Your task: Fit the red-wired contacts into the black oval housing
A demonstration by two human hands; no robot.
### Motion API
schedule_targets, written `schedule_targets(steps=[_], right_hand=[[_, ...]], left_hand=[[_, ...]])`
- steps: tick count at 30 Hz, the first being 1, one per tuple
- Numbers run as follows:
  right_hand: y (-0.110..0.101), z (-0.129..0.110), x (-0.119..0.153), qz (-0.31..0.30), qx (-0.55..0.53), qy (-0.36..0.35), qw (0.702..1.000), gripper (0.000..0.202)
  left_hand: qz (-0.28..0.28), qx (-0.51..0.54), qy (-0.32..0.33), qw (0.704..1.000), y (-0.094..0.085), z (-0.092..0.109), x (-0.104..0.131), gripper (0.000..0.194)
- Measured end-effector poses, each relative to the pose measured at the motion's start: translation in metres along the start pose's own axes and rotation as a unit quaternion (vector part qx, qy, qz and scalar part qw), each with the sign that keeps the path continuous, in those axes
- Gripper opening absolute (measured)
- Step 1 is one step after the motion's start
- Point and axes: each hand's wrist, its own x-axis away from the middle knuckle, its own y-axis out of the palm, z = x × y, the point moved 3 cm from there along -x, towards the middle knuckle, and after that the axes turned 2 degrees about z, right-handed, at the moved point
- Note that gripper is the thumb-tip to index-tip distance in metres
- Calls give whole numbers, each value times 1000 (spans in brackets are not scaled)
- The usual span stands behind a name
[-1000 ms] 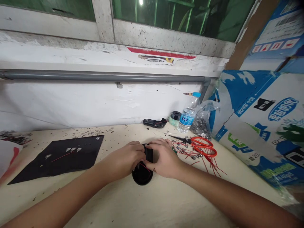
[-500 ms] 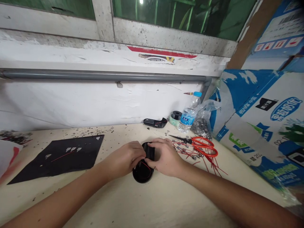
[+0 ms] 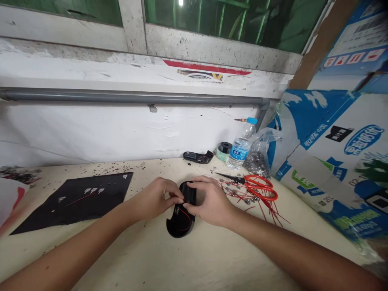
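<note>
A black plastic housing (image 3: pixel 181 223) with a round, hollow lower end lies on the table, and a thin red wire curves inside it. My right hand (image 3: pixel 209 200) grips the housing's upper part from the right, thumb and fingers on either edge. At the left edge, my left hand (image 3: pixel 160 197) has thumb and forefinger pinched together; whatever is between the fingertips is too small to make out. To the right of my right hand lie red-handled scissors (image 3: pixel 259 186) on red wires (image 3: pixel 239 195) with small metal parts.
A black sheet (image 3: pixel 100 206) with small metal pieces lies at left. Along the wall stand a second black housing (image 3: pixel 198 157), a tape roll (image 3: pixel 224 150), a water bottle (image 3: pixel 239 151) and a bag of metal parts (image 3: pixel 257 161). A large carton (image 3: pixel 330 161) borders the right side.
The housing's round end has shifted slightly left and toward me, tilting a little. My left hand has drawn back slightly, its fingers now arched into a pinch.
</note>
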Motion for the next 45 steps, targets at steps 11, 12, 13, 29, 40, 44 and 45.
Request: schedule_targets(steps=[11,12,13,29,40,44,45], right_hand=[[17,12,6,-7,-264,117,957,54],[18,14,6,-5,-276,122,953,54],[19,14,6,-4,-286,129,950,53],[22,20,7,-5,-305,148,941,41],[20,14,6,17,-299,129,945,35],[20,13,6,19,-290,129,948,34],[20,12,5,19,-286,129,949,34]], left_hand=[[22,-43,9,999,0,2,0,17],[22,-37,4,999,0,2,-1,18],[22,-31,-1,999,-1,2,-1,18],[39,-20,-14,999,5,-3,-2,16],[38,-96,99,990,7,2,0,21],[36,-123,122,984,7,4,1,24],[35,-128,124,983,8,4,1,25]])
